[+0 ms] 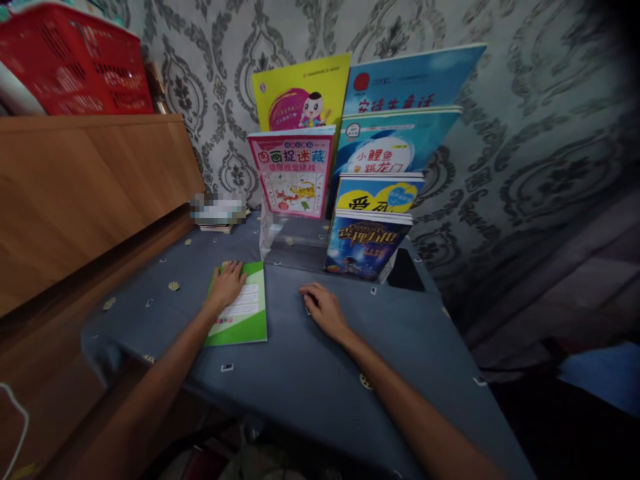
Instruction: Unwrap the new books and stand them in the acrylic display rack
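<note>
On the blue-clothed table, the left hand lies flat on the green booklet; the right hand, half-curled and empty, rests beside it.

Corner of a dim room with patterned walls
Grey damask wallpaper covers both walls; a wooden panel stands at left with a red basket above it, beside a table under blue-grey cloth

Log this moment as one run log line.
left hand: flat on green booklet | right hand: empty, resting on blue tablecloth | clear stand: holds picture books
</note>
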Action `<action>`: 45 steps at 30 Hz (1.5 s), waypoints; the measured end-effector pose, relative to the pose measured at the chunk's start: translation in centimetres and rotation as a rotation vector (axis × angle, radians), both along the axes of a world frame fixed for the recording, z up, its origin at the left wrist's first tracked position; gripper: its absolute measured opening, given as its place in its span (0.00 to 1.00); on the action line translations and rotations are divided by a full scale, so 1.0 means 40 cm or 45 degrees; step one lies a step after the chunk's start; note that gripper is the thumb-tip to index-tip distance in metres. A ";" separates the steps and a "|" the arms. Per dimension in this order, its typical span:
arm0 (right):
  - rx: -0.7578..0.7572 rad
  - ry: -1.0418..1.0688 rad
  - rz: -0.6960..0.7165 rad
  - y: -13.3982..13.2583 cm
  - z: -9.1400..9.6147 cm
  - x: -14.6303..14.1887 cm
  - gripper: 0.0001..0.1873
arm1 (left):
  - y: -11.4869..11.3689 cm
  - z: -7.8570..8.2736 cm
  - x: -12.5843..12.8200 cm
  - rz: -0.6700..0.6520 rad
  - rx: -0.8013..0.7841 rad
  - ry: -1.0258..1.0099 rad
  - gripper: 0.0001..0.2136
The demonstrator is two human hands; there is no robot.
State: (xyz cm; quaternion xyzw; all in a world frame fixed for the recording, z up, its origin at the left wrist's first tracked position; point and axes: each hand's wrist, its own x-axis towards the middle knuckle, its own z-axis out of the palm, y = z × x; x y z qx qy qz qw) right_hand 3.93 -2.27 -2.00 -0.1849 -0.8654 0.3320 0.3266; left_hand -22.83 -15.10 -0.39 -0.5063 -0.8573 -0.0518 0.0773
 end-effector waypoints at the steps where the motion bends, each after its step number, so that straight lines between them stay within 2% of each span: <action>1: 0.015 0.006 0.002 0.002 -0.001 0.002 0.16 | -0.005 0.003 0.011 -0.014 -0.005 -0.001 0.24; 8: 0.061 0.050 -0.012 0.023 -0.013 0.014 0.15 | -0.032 0.010 0.126 -0.150 -0.044 0.019 0.24; 14: 0.039 0.057 -0.104 0.035 -0.012 0.044 0.14 | -0.019 0.011 0.238 -0.334 -0.045 0.006 0.23; 23: 0.150 0.021 -0.239 0.047 0.004 0.141 0.17 | 0.081 0.039 0.399 -0.509 -0.131 -0.113 0.24; 30: 0.232 -0.049 -0.400 0.091 0.012 0.205 0.17 | 0.178 0.030 0.505 -0.522 -0.081 -0.141 0.24; 34: 0.264 -0.123 -0.432 0.104 0.012 0.214 0.17 | 0.204 0.024 0.502 -0.566 -0.056 -0.223 0.23; 39: 0.326 -0.310 -0.426 0.085 0.022 0.213 0.15 | 0.194 0.024 0.431 -0.679 0.018 -0.352 0.21; 42: 0.401 -0.366 -0.384 0.061 0.033 0.210 0.14 | 0.175 0.029 0.403 -0.705 0.072 -0.284 0.19; 45: 0.453 -0.378 -0.294 0.038 0.043 0.203 0.13 | 0.156 0.039 0.410 -0.670 0.017 -0.131 0.19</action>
